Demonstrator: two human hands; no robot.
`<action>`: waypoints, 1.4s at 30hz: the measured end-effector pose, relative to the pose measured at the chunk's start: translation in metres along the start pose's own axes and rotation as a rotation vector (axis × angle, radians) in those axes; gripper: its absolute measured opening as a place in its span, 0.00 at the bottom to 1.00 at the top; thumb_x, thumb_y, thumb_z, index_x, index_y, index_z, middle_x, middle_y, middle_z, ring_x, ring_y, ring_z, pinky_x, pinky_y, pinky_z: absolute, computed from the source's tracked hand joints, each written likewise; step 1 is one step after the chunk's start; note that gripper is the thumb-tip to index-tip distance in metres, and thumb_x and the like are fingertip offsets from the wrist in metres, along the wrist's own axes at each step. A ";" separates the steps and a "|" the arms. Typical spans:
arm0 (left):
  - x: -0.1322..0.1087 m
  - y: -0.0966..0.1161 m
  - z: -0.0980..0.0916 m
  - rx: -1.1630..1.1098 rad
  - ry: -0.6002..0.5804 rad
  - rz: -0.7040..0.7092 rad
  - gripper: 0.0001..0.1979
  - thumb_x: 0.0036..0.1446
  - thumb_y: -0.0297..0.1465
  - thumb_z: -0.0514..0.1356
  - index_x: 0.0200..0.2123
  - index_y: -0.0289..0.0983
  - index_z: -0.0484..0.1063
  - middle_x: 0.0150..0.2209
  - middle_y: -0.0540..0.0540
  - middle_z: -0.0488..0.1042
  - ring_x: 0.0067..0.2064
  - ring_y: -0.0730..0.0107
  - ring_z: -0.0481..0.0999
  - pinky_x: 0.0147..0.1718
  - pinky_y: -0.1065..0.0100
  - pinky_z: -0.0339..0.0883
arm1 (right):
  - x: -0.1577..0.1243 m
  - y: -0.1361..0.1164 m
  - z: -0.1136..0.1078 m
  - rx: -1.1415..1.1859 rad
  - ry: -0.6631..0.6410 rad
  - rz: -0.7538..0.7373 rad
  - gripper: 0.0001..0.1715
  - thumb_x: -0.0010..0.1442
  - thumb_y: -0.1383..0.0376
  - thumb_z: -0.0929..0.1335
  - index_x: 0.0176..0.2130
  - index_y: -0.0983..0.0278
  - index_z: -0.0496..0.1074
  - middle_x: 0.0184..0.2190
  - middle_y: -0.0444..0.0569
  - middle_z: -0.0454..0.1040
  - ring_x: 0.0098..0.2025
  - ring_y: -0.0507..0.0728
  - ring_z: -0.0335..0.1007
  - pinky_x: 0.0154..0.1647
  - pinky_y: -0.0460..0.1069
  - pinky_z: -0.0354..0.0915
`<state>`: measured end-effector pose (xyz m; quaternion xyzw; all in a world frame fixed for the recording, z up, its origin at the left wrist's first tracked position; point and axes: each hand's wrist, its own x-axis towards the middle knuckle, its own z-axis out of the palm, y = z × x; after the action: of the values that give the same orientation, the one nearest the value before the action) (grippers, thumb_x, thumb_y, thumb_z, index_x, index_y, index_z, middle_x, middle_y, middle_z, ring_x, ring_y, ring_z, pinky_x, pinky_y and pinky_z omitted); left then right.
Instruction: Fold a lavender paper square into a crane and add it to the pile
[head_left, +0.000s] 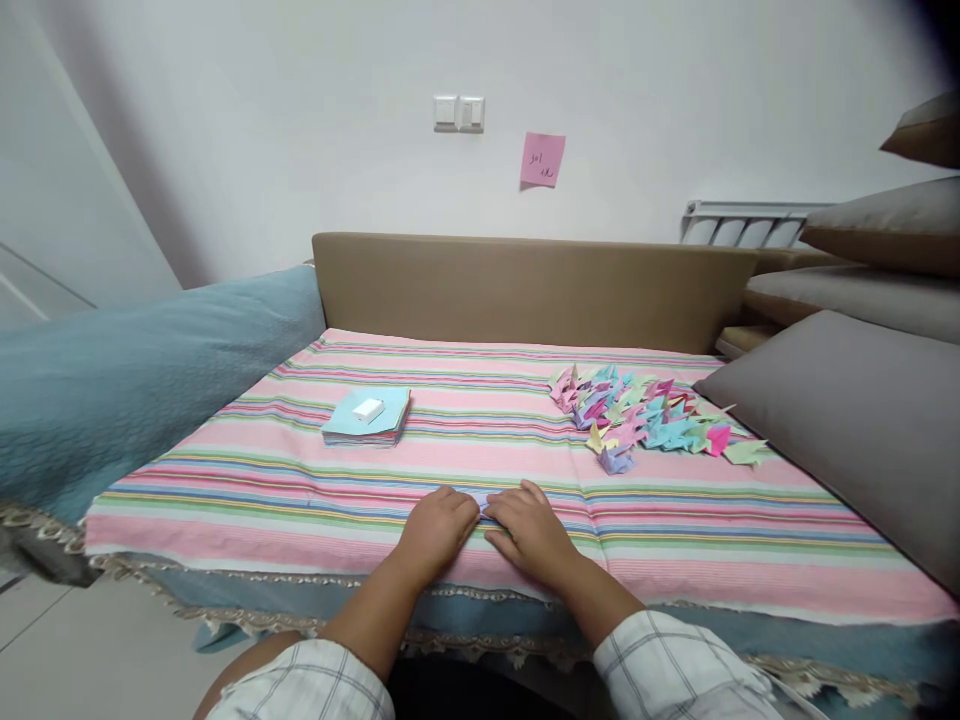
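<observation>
Both hands rest near the front of a pink striped cloth (480,465), fingertips almost meeting. Between them shows a small piece of purple paper (482,503). My left hand (440,530) has its fingers closed on the left side of that paper. From the right, my right hand (529,530) pinches its other side, with the index finger slightly raised. Most of the paper is hidden under the fingers. A stack of coloured square paper (349,425) lies to the left, with a small white block (368,410) on top. Many folded paper pieces (645,415) in several colours lie in a pile at the right.
Grey cushions (855,420) are stacked along the right side. A blue covered armrest (180,360) borders the left, and a brown backrest (525,290) stands behind. The wall holds switches (459,114) and a pink note (542,160).
</observation>
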<state>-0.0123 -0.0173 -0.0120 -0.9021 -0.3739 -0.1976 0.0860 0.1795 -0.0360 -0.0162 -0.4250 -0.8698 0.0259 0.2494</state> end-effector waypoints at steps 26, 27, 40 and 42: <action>0.020 0.008 -0.009 -0.295 -0.167 -0.513 0.25 0.50 0.29 0.59 0.54 0.42 0.62 0.42 0.46 0.77 0.44 0.57 0.75 0.48 0.55 0.59 | 0.038 -0.006 -0.008 0.223 -0.105 0.534 0.12 0.60 0.61 0.61 0.32 0.59 0.72 0.28 0.42 0.76 0.35 0.53 0.69 0.46 0.52 0.52; 0.020 0.008 -0.009 -0.294 -0.176 -0.519 0.27 0.50 0.29 0.59 0.55 0.42 0.60 0.43 0.46 0.77 0.44 0.57 0.74 0.48 0.54 0.58 | 0.040 -0.005 -0.007 0.213 -0.118 0.558 0.12 0.59 0.61 0.61 0.32 0.59 0.72 0.28 0.42 0.76 0.35 0.53 0.69 0.46 0.52 0.52; 0.011 0.013 -0.001 -0.054 0.024 -0.163 0.04 0.56 0.29 0.57 0.32 0.39 0.72 0.35 0.46 0.76 0.41 0.61 0.70 0.44 0.56 0.58 | 0.047 -0.001 0.005 0.005 -0.103 0.590 0.07 0.55 0.61 0.65 0.33 0.60 0.71 0.35 0.48 0.74 0.41 0.59 0.66 0.43 0.55 0.51; 0.010 0.012 0.002 -0.054 0.004 -0.148 0.07 0.58 0.28 0.55 0.31 0.38 0.73 0.33 0.46 0.76 0.39 0.63 0.71 0.43 0.58 0.59 | 0.044 0.000 0.006 0.039 -0.050 0.578 0.07 0.54 0.62 0.66 0.36 0.60 0.70 0.36 0.47 0.73 0.41 0.58 0.66 0.42 0.54 0.52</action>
<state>0.0031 -0.0184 -0.0098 -0.8736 -0.4338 -0.2155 0.0474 0.1543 -0.0016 -0.0036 -0.6496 -0.7179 0.1230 0.2181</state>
